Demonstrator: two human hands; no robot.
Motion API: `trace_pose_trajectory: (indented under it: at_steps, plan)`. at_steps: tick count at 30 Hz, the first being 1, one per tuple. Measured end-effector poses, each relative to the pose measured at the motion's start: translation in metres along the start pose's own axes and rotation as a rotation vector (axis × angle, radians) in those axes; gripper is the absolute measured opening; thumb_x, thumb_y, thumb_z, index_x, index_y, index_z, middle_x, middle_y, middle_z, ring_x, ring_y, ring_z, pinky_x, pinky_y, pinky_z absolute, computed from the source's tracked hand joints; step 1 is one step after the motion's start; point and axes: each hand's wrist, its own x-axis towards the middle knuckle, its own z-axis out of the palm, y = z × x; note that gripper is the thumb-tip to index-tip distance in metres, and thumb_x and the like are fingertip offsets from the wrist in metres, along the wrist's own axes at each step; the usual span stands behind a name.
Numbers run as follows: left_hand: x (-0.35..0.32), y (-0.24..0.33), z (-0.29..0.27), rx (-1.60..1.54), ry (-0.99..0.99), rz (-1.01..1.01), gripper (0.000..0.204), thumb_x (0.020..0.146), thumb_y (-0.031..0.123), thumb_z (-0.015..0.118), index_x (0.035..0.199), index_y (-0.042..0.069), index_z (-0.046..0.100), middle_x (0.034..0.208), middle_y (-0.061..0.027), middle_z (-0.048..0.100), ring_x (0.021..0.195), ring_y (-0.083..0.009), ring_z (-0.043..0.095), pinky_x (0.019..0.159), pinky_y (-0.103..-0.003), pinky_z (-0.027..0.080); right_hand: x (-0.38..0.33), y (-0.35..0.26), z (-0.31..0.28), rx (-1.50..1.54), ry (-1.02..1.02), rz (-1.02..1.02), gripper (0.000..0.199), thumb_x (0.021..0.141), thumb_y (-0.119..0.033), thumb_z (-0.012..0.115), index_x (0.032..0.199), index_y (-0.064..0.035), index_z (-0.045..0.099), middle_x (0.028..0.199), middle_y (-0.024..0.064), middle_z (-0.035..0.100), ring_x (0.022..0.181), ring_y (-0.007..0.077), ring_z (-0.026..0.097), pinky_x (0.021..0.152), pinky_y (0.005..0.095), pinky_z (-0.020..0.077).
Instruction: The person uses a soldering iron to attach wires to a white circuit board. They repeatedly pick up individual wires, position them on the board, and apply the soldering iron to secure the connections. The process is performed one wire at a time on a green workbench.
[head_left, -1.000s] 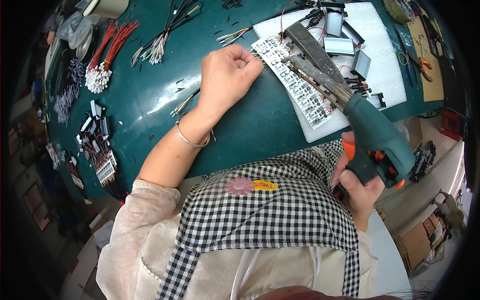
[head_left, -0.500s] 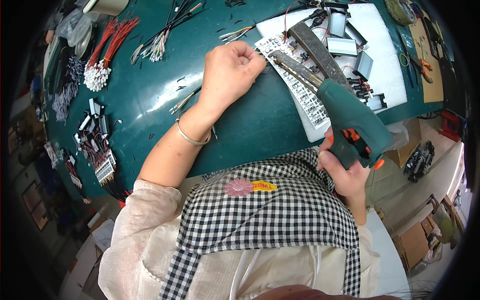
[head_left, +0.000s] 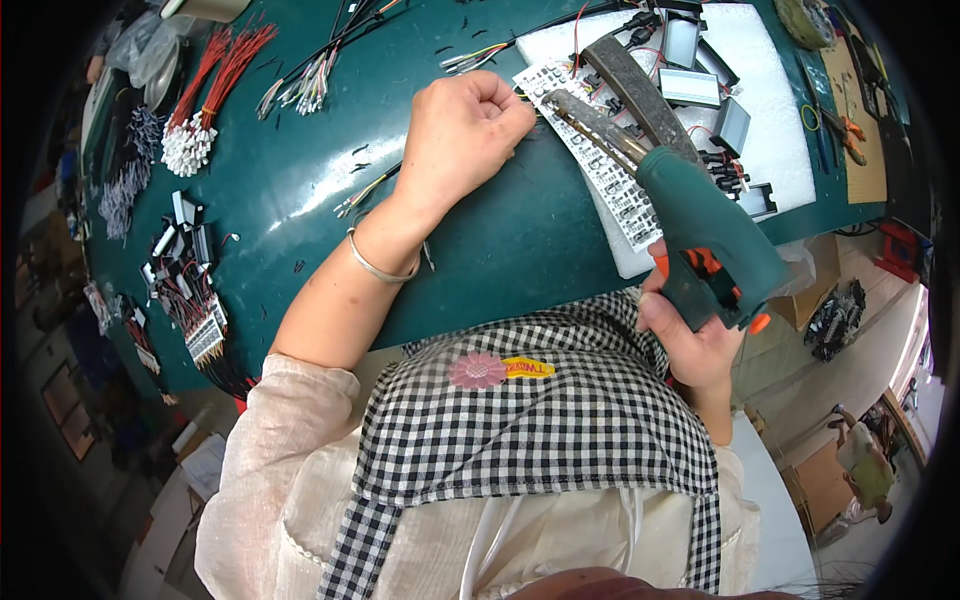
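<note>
My right hand [head_left: 690, 345] gripped the glue gun [head_left: 700, 235]; my left hand [head_left: 462, 135], fisted, pinned the strip [head_left: 600, 165].

A teal glue gun [head_left: 705, 235] with orange trigger is being shown over a dark green table [head_left: 300, 190]. A black-and-white checked apron [head_left: 530, 440] is being worn; red wires [head_left: 225, 70] are being displayed.

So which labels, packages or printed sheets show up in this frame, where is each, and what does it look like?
Yellow label: on the checked apron's chest, beside a pink flower patch; small, elongated.
White printed sheet: on the green table, under the glue gun's nozzle; long, covered in dark markings.
Cardboard box: under the table's right edge; brown.
</note>
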Motion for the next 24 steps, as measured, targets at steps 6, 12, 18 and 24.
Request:
trace_pose_trajectory:
  at_steps: [6,12,18,24]
  plan:
    - [0.0,0.001,0.001,0.092,0.002,0.067,0.016,0.079,0.014,0.062,0.07,0.001,0.059,0.053,0.0002,0.057,0.048,-0.0042,0.052,0.045,-0.02,0.038,-0.002,0.004,0.006,-0.013,0.071,-0.015,0.024,0.072,0.004,0.072,0.094,0.0018,0.063,0.082,0.0061,0.066,0.072,0.0099,0.063,0.064,0.0235,0.052]
    - [0.0,0.0,0.002,0.065,0.007,0.073,0.016,0.079,0.013,0.062,0.069,0.001,0.059,0.052,-0.0001,0.057,0.047,-0.0044,0.051,0.045,-0.02,0.038,0.001,-0.001,0.002,-0.074,0.045,0.025,0.025,0.071,0.003,0.074,0.093,0.0013,0.062,0.084,0.0059,0.066,0.071,0.0106,0.063,0.064,0.0236,0.0519]
    - [-0.001,-0.001,0.002,0.038,0.012,0.069,0.015,0.078,0.012,0.063,0.068,0.001,0.059,0.052,-0.0002,0.057,0.047,-0.0045,0.052,0.045,-0.02,0.039,-0.001,-0.001,-0.002,-0.016,0.074,0.032,0.038,0.069,0.006,0.072,0.105,0.0037,0.059,0.093,0.0101,0.066,0.074,0.012,0.062,0.065,0.0245,0.052]
    - [0.0,0.0,0.002,0.081,-0.001,0.044,0.015,0.078,0.013,0.063,0.07,0.001,0.061,0.053,-0.0008,0.058,0.049,-0.0051,0.054,0.046,-0.02,0.041,-0.002,-0.009,-0.003,0.111,0.189,-0.051,0.063,0.07,-0.011,0.073,0.12,0.012,0.042,0.099,0.0213,0.059,0.053,0.0147,0.054,0.043,0.0236,0.0446]
